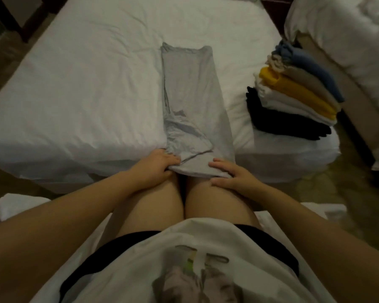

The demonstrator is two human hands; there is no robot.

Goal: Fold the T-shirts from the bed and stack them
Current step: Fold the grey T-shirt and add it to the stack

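The light grey cotton T-shirt (190, 95), already a long strip, lies on the white-sheeted bed (74, 84) with its long axis running straight away from me. My left hand (155, 165) grips its near-left corner. My right hand (228, 176) pinches the near-right hem, fingers on top. The multicoloured stack of folded shirts (293, 101) sits to the right, nearer my right hand, and I have open sheet ahead for folding.

Grey T-shirt (195, 101) folded lengthwise into long narrow strip, flat on white bed (85, 84), running from near edge toward middle. Wrinkled, with sleeve folded in at near end; near hem hanging over bed edge. Stack of folded T-shirts (293, 101) at right near corner of bed, apart from strip: black shirts (278, 121) at bottom, then white shirts (278, 101), yellow shirt (293, 88), beige shirt (309, 82), blue shirt (311, 64) on top, edges slightly fanned.
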